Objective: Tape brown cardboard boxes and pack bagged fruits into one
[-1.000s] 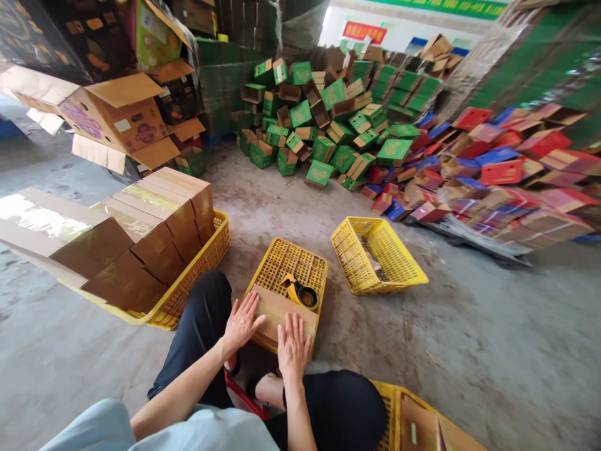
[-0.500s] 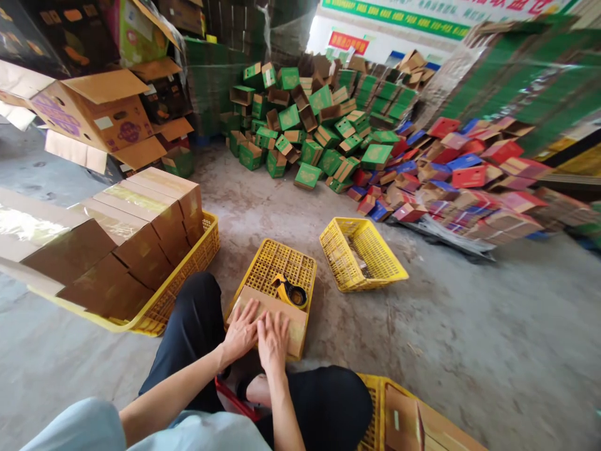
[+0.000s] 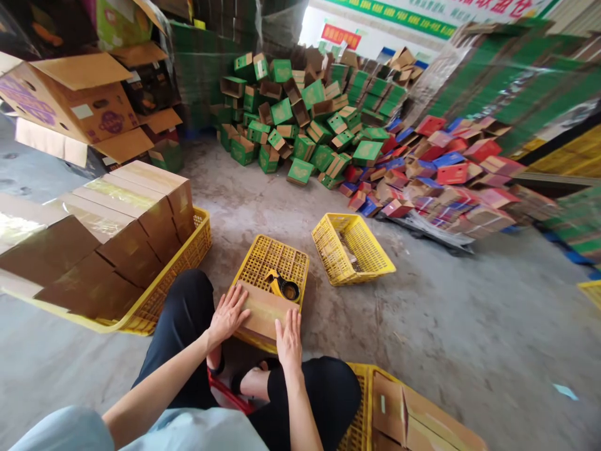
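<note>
A flat brown cardboard box (image 3: 267, 311) lies on an upturned yellow plastic crate (image 3: 272, 260) in front of my knees. My left hand (image 3: 227, 314) rests flat on the box's left end, fingers spread. On its right end my right hand (image 3: 288, 338) lies flat, fingers stretched out. Both hands hold nothing. A yellow tape dispenser (image 3: 282, 285) with a dark roll sits on the crate just behind the box.
A yellow crate (image 3: 195, 247) stacked with taped brown cartons stands at the left. A tilted yellow crate (image 3: 350, 248) lies to the right. Heaps of green boxes (image 3: 305, 106) and red and blue boxes (image 3: 446, 169) fill the back. Another crate with cartons (image 3: 404, 413) is at my right knee.
My hands came together in the middle of the box, then spread apart again to its two ends. The view shifted slightly to the right.
</note>
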Demonstrator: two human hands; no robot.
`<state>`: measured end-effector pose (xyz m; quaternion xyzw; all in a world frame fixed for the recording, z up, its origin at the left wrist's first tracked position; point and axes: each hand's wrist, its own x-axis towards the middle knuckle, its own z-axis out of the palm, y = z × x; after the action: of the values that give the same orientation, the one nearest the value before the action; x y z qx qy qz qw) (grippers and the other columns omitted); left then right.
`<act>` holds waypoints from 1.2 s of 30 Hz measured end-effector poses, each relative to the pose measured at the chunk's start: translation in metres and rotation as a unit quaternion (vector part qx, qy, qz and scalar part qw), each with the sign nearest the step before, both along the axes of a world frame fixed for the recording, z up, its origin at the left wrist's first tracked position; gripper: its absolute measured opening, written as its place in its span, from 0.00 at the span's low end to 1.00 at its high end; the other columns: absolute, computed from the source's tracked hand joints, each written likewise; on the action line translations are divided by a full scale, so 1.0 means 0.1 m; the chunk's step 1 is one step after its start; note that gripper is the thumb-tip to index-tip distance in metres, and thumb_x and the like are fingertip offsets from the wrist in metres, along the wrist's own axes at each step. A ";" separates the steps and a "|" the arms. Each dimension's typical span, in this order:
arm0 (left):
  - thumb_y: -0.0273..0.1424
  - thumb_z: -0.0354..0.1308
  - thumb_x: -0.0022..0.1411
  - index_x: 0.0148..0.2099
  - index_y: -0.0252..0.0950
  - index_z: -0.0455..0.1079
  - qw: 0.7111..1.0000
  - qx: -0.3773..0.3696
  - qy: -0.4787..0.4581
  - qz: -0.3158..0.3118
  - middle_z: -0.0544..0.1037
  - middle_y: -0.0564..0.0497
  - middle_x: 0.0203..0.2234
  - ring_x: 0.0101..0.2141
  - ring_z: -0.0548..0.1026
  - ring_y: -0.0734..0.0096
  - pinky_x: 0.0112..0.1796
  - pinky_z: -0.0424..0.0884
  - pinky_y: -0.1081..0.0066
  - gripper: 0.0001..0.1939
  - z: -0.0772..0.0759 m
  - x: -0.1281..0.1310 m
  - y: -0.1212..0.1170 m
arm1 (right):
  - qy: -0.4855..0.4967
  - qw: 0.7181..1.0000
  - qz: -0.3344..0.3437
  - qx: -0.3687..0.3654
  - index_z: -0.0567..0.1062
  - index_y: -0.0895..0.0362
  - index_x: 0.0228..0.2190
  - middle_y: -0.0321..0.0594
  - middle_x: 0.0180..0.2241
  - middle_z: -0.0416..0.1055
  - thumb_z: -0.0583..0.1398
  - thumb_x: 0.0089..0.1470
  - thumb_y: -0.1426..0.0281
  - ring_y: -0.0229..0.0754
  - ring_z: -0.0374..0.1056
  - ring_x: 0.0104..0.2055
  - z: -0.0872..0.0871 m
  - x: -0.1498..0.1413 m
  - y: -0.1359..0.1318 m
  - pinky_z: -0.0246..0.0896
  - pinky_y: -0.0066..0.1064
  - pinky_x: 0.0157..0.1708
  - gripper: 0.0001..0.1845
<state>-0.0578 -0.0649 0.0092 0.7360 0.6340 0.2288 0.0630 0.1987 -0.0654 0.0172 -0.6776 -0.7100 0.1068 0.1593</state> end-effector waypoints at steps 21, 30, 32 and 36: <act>0.49 0.40 0.75 0.76 0.24 0.33 0.992 -0.040 -0.102 0.069 0.61 0.25 0.66 0.58 0.75 0.48 0.54 0.74 0.58 0.43 -0.21 0.01 0.02 | 0.043 0.997 -0.047 0.049 0.47 0.72 0.71 0.65 0.73 0.41 0.39 0.67 0.42 0.60 0.47 0.74 -0.11 -0.06 -0.37 0.54 0.49 0.68 0.51; 0.50 0.39 0.75 0.77 0.25 0.35 0.993 -0.047 -0.066 0.083 0.63 0.26 0.65 0.57 0.75 0.46 0.54 0.73 0.56 0.42 -0.13 0.04 0.01 | -0.066 0.997 -0.042 0.024 0.59 0.77 0.66 0.75 0.70 0.46 0.44 0.68 0.44 0.74 0.41 0.73 0.00 -0.54 -0.73 0.46 0.66 0.66 0.49; 0.49 0.40 0.75 0.77 0.25 0.39 0.994 -0.036 -0.036 0.093 0.58 0.25 0.68 0.66 0.64 0.40 0.59 0.67 0.48 0.41 -0.09 0.07 -0.02 | -0.067 0.997 -0.027 0.021 0.60 0.75 0.67 0.72 0.71 0.46 0.46 0.68 0.44 0.73 0.40 0.74 0.01 -0.61 -0.79 0.45 0.65 0.67 0.48; 0.40 0.44 0.75 0.75 0.33 0.52 0.999 -0.012 0.024 0.019 0.54 0.35 0.72 0.72 0.50 0.44 0.65 0.53 0.41 0.32 0.02 0.25 -0.20 | -0.059 0.998 0.017 0.019 0.61 0.71 0.67 0.66 0.71 0.50 0.46 0.69 0.47 0.69 0.45 0.73 0.01 -0.71 -0.82 0.47 0.61 0.68 0.44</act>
<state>-0.0329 -0.0848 0.0109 0.7280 0.6523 0.2046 0.0524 0.1281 -0.1477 0.0177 -0.6673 -0.7316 0.0562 0.1281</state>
